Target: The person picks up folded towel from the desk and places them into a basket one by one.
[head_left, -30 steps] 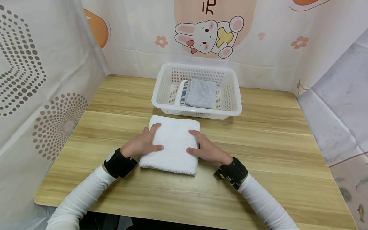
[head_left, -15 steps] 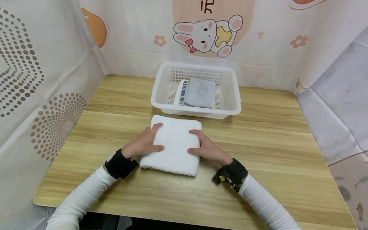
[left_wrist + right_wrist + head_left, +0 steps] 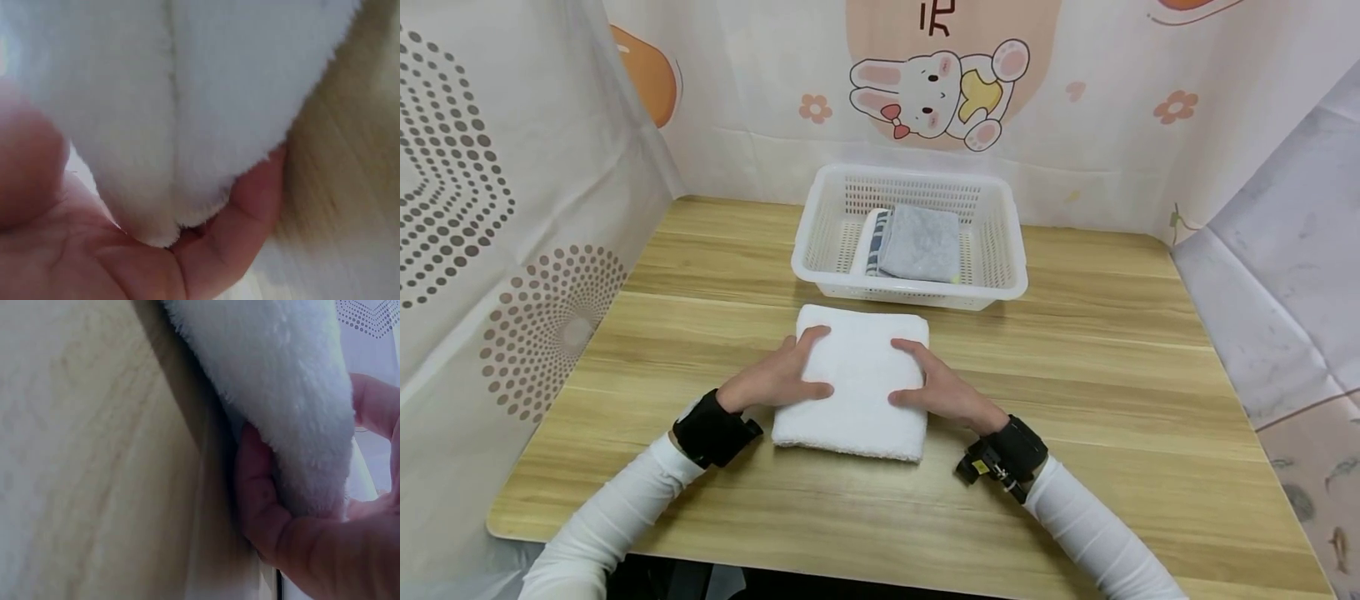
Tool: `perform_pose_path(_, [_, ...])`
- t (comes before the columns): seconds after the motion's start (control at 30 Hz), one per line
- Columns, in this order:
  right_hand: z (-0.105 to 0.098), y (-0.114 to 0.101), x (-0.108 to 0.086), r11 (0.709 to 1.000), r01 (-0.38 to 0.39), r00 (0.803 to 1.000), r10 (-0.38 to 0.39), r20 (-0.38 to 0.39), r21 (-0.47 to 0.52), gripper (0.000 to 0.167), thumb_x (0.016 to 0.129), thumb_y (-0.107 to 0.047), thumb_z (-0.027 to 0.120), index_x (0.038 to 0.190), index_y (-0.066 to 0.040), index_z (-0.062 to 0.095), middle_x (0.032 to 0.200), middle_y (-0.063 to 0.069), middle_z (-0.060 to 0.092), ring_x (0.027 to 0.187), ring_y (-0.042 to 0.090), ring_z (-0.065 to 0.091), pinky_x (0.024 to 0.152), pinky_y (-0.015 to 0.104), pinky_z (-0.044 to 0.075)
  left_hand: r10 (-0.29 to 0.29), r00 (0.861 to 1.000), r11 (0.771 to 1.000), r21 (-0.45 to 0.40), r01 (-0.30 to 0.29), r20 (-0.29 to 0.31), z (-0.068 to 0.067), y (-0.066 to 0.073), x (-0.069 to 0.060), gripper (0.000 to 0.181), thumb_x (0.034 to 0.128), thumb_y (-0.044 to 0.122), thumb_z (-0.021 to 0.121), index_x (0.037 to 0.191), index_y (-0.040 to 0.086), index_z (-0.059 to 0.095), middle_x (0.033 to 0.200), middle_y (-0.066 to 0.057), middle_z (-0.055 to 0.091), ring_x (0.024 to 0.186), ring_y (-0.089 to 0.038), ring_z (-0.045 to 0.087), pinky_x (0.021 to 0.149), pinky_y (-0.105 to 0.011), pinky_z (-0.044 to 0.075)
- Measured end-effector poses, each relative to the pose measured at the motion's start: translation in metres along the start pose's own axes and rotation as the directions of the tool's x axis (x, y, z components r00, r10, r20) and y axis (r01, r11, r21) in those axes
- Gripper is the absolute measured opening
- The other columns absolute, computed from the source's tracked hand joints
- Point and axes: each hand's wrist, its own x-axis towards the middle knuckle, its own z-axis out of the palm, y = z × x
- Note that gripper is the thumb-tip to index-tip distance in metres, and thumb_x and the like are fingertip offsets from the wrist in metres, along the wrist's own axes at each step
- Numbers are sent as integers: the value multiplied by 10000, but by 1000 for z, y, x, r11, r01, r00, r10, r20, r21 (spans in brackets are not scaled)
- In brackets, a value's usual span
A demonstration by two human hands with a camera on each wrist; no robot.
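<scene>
A folded white towel (image 3: 859, 383) lies between both hands in the head view, in front of the basket. My left hand (image 3: 775, 375) grips its left edge, thumb on top; the left wrist view shows fingers (image 3: 250, 206) curled under the layered towel (image 3: 219, 81). On the opposite edge my right hand (image 3: 943, 385) holds the towel the same way. In the right wrist view its fingers (image 3: 256, 481) reach beneath the fluffy towel edge (image 3: 281, 394), close to the tabletop.
Behind the towel stands a white perforated basket (image 3: 910, 292). In it are a folded grey cloth (image 3: 921, 242) and a blue-and-white striped cloth (image 3: 877, 242). The wooden table (image 3: 1112, 400) meets a printed curtain (image 3: 752, 108) at the back.
The towel has shifted slightly to the right and sits straighter. Both hands keep their grip on its sides; the left hand has moved a little to the right.
</scene>
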Motion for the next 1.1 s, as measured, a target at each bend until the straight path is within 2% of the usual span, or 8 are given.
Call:
perform_pose_path(0.13, [-3, 2, -3, 1000, 4, 1000, -4, 6, -21, 902, 876, -158, 763, 1587, -226, 212, 1631, 84, 187, 1471, 280, 226, 1177, 533, 193, 70, 997, 997, -18, -69, 31, -2, -2, 0, 873, 930, 364, 693, 1573, 168, 136, 1523, -249, 280, 1336, -352, 383, 1061, -528, 364])
perform_pose_path(0.27, [-7, 2, -4, 1000, 10, 1000, -10, 14, -2, 922, 863, -156, 778, 1585, -265, 215, 1631, 47, 189, 1455, 260, 248, 1176, 521, 192, 110, 992, 994, -33, -108, 58, -4, -3, 0, 875, 923, 361, 700, 1570, 156, 148, 1494, -216, 322, 1320, -322, 372, 1075, -513, 349])
perform_pose_path(0.43, [-10, 4, -6, 1000, 20, 1000, -21, 21, 17, 923, 861, -122, 774, 1583, -272, 219, 1622, 50, 205, 1435, 262, 281, 1165, 510, 218, 122, 989, 992, -54, -117, 82, -5, -5, -1, 875, 910, 384, 714, 1566, 195, 167, 1412, -205, 383, 1248, -310, 422, 1039, -493, 383])
perform_pose_path(0.63, [-10, 4, -6, 999, 26, 999, -27, 26, 29, 932, 856, -62, 758, 1583, -279, 217, 1636, 41, 167, 1436, 265, 274, 1158, 510, 236, 142, 985, 982, -141, -127, 96, -3, -5, 1, 890, 886, 325, 756, 1555, 210, 181, 1528, -175, 315, 1323, -325, 391, 1073, -514, 355])
perform_pose_path(0.77, [-9, 4, -6, 1000, 24, 999, -25, 21, 14, 930, 855, -47, 752, 1582, -269, 218, 1633, 54, 169, 1431, 269, 275, 1152, 509, 244, 136, 984, 971, -212, -111, 111, -3, -6, 4, 916, 868, 284, 784, 1548, 222, 172, 1577, -146, 250, 1348, -310, 387, 1097, -517, 331])
perform_pose_path(0.87, [-9, 3, -6, 1000, 20, 1000, -20, 13, 22, 922, 848, -31, 752, 1576, -258, 234, 1602, 76, 232, 1389, 281, 339, 1127, 499, 287, 139, 982, 968, -226, -109, 124, -3, -5, 5, 922, 863, 280, 791, 1551, 239, 179, 1591, -121, 229, 1358, -296, 373, 1098, -517, 329])
perform_pose_path(1.1, [-8, 2, -6, 999, 28, 1000, -29, 7, 36, 824, 839, -47, 771, 1533, -182, 346, 1491, 100, 396, 1292, 262, 431, 1071, 435, 349, 191, 973, 967, -198, -164, 129, 0, -5, 7, 854, 878, 243, 779, 1546, 231, 246, 1594, -98, 262, 1353, -269, 388, 1095, -505, 340])
